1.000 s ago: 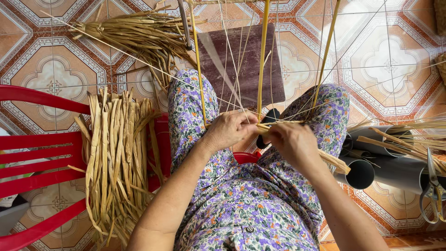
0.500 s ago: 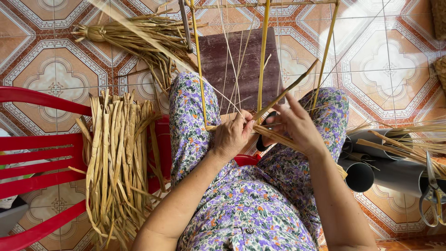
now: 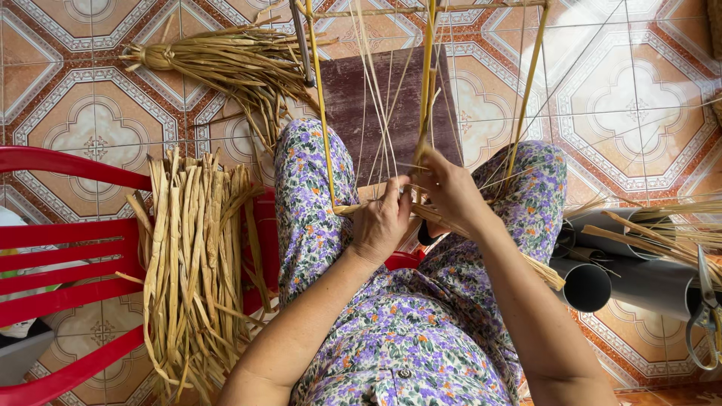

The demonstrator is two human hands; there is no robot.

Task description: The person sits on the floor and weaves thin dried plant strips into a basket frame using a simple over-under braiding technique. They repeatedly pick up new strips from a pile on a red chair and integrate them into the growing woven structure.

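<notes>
I sit with a weaving frame of yellow sticks standing between my knees, thin pale fibre strands running up it. My left hand pinches a dried straw strand low on the frame. My right hand grips strands by the middle stick, with a straw end trailing past my right forearm. Both hands nearly touch. A dark brown board lies on the floor behind the frame.
A bundle of flat dried straw hangs over a red plastic chair at my left. Another tied bundle lies on the patterned tiles. Grey tubes with loose straw and scissors lie at right.
Both hands have risen along the frame. My right hand, spread open half a second ago, now closes on strands at the middle stick; my left hand moved up beside it.
</notes>
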